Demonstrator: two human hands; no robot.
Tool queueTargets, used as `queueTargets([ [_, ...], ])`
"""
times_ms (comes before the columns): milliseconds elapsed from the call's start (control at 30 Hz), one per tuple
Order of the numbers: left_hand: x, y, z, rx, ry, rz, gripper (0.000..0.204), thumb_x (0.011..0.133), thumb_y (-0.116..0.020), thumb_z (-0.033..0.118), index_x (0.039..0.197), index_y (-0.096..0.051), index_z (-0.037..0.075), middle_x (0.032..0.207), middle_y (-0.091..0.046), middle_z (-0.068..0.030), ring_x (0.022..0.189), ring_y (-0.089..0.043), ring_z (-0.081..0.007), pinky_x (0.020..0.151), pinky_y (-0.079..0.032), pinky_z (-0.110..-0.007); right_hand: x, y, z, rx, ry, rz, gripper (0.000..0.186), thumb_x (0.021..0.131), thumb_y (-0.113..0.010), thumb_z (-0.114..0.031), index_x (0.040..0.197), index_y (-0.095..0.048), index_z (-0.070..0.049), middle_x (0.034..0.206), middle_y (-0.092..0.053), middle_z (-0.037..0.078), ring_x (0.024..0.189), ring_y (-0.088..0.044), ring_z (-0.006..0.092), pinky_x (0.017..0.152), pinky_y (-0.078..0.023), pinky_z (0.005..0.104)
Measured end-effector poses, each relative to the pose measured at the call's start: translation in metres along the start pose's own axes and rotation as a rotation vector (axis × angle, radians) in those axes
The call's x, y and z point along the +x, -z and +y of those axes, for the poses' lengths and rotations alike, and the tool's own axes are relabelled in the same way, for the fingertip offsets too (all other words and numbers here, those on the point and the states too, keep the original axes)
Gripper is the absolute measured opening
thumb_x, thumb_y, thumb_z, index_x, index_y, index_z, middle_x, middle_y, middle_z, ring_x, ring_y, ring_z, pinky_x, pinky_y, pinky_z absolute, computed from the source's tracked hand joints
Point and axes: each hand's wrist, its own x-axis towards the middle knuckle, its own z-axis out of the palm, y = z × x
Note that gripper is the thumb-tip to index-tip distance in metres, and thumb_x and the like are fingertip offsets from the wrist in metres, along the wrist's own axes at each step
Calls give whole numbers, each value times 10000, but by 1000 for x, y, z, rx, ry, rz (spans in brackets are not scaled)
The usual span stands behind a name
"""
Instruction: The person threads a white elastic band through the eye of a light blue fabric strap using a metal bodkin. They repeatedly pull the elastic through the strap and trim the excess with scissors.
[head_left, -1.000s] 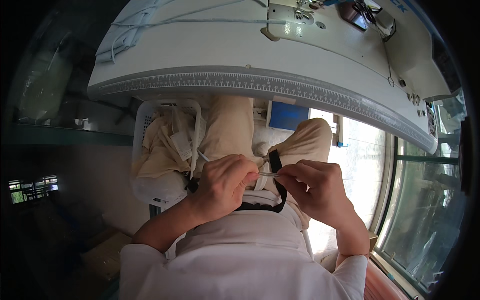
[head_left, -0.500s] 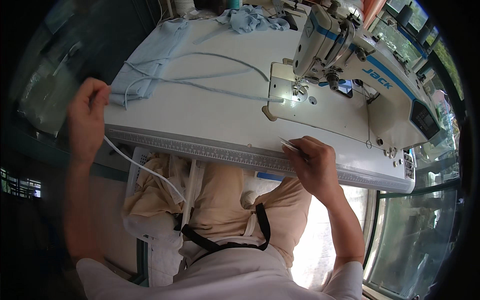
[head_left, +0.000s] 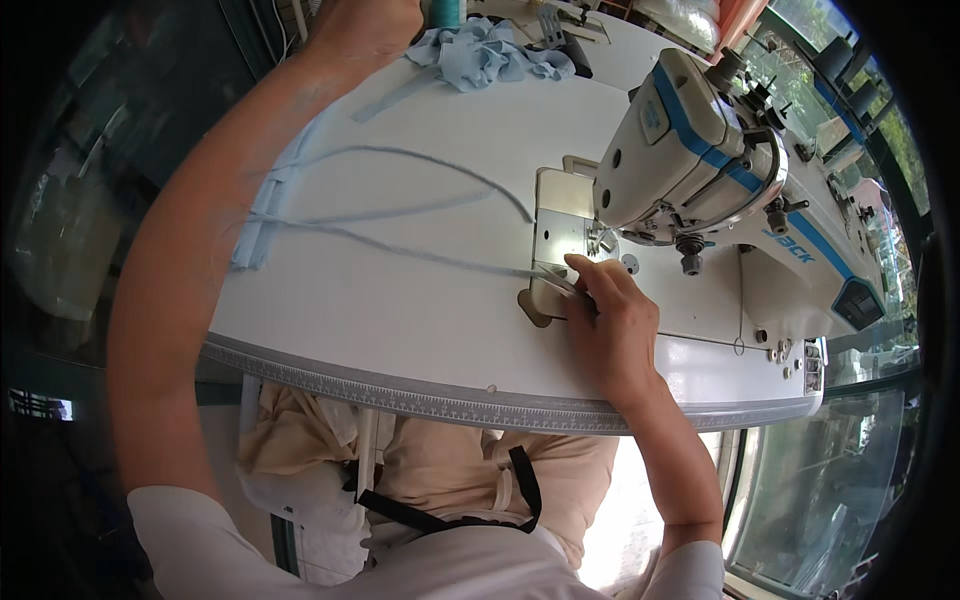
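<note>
My right hand [head_left: 618, 325] is closed around a pair of thin metal tweezers [head_left: 562, 282] beside the needle plate [head_left: 560, 235] of a white and blue sewing machine [head_left: 690, 150]. The tweezer tips are at the end of a light blue fabric cord [head_left: 430, 257]; I cannot tell whether they pinch it. Far off at the upper left, my left hand [head_left: 368, 25] reaches near a teal thread cone [head_left: 444, 14]. Its fingers are mostly cut off by the picture's top edge. Beneath that forearm lies folded light blue fabric [head_left: 262, 235], partly covered.
A crumpled heap of light blue fabric strips [head_left: 485, 55] lies at the back of the white table [head_left: 400, 320]. A ruler strip [head_left: 420, 400] runs along the front edge. Below on the left is a basket [head_left: 270, 490] with beige cloth [head_left: 295, 435]. Small bobbins [head_left: 782, 352] sit at the right.
My left hand has swung from the table's left edge up to the far left. My right hand has moved forward with the tweezers to the cord's end. The view has shifted.
</note>
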Motion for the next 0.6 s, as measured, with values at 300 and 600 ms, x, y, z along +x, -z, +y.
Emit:
queueTargets([
  [300, -97, -9, 45, 71, 334, -654, 191, 889, -697, 129, 877, -583, -23, 950, -620, -128, 996, -567, -308, 880, -469, -417, -4, -2, -1, 102, 32, 65, 359, 756, -659, 33, 1098, -676, -77, 810, -603, 57, 609, -621, 227, 535, -491, 343],
  [600, -20, 62, 43, 20, 553, -372, 149, 979, -576, 121, 902, -547, -3, 915, -602, -91, 710, -550, -157, 630, -482, -336, -7, 19, -20, 333, 162, 233, 181, 847, -687, 51, 1016, -698, -14, 786, -644, 97, 632, -653, 198, 556, -494, 291],
])
